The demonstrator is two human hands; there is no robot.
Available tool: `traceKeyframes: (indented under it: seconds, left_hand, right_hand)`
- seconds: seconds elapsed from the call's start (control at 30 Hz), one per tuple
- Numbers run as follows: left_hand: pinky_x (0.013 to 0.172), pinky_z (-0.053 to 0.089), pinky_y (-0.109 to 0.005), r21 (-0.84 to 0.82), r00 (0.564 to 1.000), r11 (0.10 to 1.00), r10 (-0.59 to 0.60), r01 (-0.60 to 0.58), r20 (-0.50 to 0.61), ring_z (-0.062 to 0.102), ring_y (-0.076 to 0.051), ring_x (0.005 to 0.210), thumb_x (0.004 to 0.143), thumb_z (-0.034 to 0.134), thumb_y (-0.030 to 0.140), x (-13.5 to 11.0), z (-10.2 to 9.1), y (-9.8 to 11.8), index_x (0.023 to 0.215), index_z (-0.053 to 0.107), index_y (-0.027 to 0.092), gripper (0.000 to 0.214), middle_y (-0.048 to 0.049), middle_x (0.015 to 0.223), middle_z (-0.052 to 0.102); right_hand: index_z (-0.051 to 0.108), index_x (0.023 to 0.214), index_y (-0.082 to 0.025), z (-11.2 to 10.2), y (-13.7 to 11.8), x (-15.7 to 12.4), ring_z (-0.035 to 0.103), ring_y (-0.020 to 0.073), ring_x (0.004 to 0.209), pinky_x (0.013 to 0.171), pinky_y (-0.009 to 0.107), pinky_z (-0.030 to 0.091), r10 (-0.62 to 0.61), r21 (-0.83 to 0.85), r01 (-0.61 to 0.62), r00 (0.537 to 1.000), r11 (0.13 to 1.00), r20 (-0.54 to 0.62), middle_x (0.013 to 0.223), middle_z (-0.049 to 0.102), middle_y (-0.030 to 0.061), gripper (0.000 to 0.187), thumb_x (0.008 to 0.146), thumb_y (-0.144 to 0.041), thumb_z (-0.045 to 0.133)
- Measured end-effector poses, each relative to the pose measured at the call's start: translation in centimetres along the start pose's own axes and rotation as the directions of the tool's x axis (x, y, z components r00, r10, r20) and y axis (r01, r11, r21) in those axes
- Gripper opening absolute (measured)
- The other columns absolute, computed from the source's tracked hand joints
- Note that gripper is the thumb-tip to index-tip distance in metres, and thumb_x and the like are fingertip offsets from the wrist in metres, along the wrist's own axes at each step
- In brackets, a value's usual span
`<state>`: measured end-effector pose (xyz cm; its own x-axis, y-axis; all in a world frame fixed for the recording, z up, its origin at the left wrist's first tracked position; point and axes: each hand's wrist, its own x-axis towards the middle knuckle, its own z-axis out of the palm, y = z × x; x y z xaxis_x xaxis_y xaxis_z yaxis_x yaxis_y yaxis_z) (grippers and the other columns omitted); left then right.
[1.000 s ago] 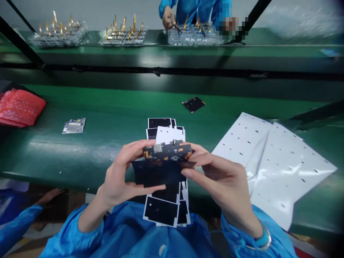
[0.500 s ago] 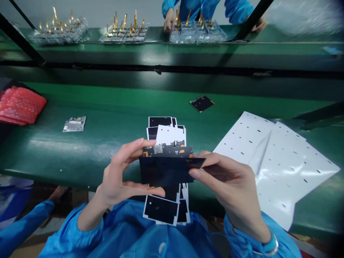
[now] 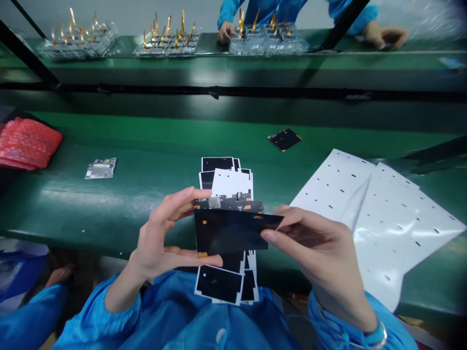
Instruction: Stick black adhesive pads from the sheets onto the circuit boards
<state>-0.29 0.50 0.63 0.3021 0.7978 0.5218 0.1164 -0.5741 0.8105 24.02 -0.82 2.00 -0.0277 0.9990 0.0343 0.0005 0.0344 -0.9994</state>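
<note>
My left hand (image 3: pixel 166 236) grips a small circuit board (image 3: pixel 229 204) by its left edge, thumb below and fingers on top. My right hand (image 3: pixel 317 253) pinches the right end of a thin black film sheet (image 3: pixel 229 231) that lies over the board's lower part. Both are held above a stack of black-and-white sticker sheets (image 3: pixel 226 284) that hangs over the near edge of the green conveyor belt (image 3: pixel 146 160).
White backing sheets (image 3: pixel 383 218) lie at the right. A black-covered board (image 3: pixel 284 139) and a bare silver board (image 3: pixel 101 168) rest on the belt. Red bags (image 3: pixel 27 143) sit far left. Trays of parts (image 3: pixel 168 43) line the far shelf, where another person's hands (image 3: pixel 226 31) work.
The black film has moved up over more of the circuit board. The black-covered board on the belt has drifted right. The far person's hand has shifted right along the shelf.
</note>
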Motion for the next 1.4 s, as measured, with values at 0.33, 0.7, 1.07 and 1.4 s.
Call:
traceKeyframes:
  seconds: [0.33, 0.7, 1.07, 1.4]
  left_hand:
    - [0.101, 0.061, -0.036, 0.018, 0.999, 0.999, 0.045, -0.045, 0.005, 0.062, -0.025, 0.127, 0.062, 0.095, 0.02, 0.2, -0.1, -0.2, 0.15, 0.042, 0.033, 0.103, -0.0082, 0.139, 0.062]
    - [0.102, 0.061, -0.041, 0.308, 0.899, 0.925, 0.073, -0.223, 0.433, 0.063, -0.026, 0.122, 0.081, 0.079, 0.021, 1.7, -1.7, 1.2, 0.116, 0.073, 0.024, 0.035, -0.0106, 0.14, 0.053]
    - [0.112, 0.024, -0.077, 0.298, 0.926, 0.9, -0.363, 0.319, 0.102, 0.021, -0.051, 0.151, 0.063, 0.09, 0.05, 12.9, -0.8, -14.2, 0.135, 0.061, 0.023, 0.081, -0.021, 0.159, 0.029]
    - [0.074, 0.055, -0.027, 0.083, 0.744, 0.798, -0.589, 0.596, 0.315, 0.065, -0.017, 0.08, 0.088, 0.069, 0.038, -1.9, 1.0, -3.5, 0.094, 0.068, 0.019, 0.019, -0.0028, 0.088, 0.069]
  right_hand:
    - [0.069, 0.069, -0.023, 0.2, -0.1, 0.1, 0.058, 0.0076, 0.057, 0.051, 0.017, 0.049, -0.056, 0.021, 0.056, 0.998, 0.998, -0.012, 0.065, 0.064, -0.0042, 0.015, 0.074, -0.018, 0.082]
    - [0.066, 0.069, -0.017, -0.5, 1.6, 1.0, 0.054, 0.0102, 0.045, 0.044, 0.025, 0.035, -0.365, -0.755, 0.457, 0.88, 0.47, 0.305, 0.056, 0.063, 0.0022, 0.049, 0.104, -0.043, 0.043]
    - [0.032, 0.156, -0.006, 1.1, 10.0, -0.7, 0.03, 0.0419, 0.15, 0.119, 0.066, 0.032, -0.125, -0.768, 0.518, 0.85, 0.377, 0.512, 0.159, 0.034, 0.0271, 0.115, 0.068, -0.067, 0.078]
    - [0.023, 0.16, -0.019, 0.0, 10.1, 0.5, 0.038, 0.0311, 0.148, 0.121, 0.06, 0.032, -0.201, -0.609, 0.461, 0.871, 0.645, 0.447, 0.156, 0.044, 0.0207, 0.097, 0.084, -0.05, 0.073]
